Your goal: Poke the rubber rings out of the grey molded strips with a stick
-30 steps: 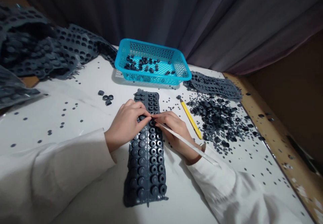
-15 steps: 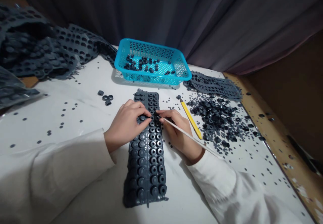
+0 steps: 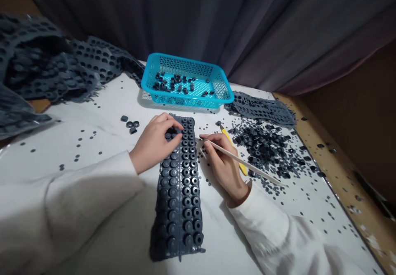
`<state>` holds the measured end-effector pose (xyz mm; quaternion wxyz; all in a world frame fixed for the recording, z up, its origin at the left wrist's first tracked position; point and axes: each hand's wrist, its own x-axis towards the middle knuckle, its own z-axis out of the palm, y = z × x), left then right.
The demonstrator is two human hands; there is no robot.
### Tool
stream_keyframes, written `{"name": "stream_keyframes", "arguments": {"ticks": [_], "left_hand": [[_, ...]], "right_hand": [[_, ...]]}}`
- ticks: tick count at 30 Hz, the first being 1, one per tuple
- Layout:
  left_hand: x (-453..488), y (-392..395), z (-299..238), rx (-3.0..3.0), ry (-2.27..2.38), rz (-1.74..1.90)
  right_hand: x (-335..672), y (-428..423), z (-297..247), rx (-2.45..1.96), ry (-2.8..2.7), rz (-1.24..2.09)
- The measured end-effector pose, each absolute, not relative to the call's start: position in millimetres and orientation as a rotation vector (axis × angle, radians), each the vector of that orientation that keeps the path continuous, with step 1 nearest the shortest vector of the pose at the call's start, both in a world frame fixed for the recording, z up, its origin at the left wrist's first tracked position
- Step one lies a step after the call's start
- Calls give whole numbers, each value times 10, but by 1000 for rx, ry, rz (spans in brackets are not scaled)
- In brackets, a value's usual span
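Observation:
A long dark rubber sheet [image 3: 179,171], moulded with rows of round ring-shaped knobs, lies lengthwise in front of me. Over its upper left part rests my left hand [image 3: 159,141], curved, thumb and index finger apart, nothing seen held between them. Just right of the sheet, my right hand [image 3: 224,161] grips a thin pale stick [image 3: 244,162] like a pen. The stick's tip is off the sheet, near my index fingertip, and its far end points back over my wrist. Partly behind that hand lies a yellow-handled tool [image 3: 243,168] with a dark tip.
A blue plastic basket [image 3: 188,98] with small dark rubber pieces stands at the back. Right of it are a punched rubber strip [image 3: 262,107] and a heap of dark bits [image 3: 266,143]. Perforated sheets [image 3: 62,68] pile up at left. Several loose pieces [image 3: 133,124] lie near my left hand.
My right hand has drawn away to the right with the stick, off the sheet. My left hand has moved slightly up and left, its thumb and index finger farther from the right-hand rows.

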<state>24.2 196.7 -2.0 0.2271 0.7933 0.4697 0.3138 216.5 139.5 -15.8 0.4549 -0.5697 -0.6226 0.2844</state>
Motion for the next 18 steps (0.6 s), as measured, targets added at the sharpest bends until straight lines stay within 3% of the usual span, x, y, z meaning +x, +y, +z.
{"name": "stream_keyframes", "arguments": {"ticks": [6,18], "left_hand": [[251,2213,-33,2345,1310,665],[256,2220,-149,2393,1292,761]], "right_hand": [[2162,1392,-142,-1397,-1529,717],[2162,1395,-140,-1348,-1529,757]]}}
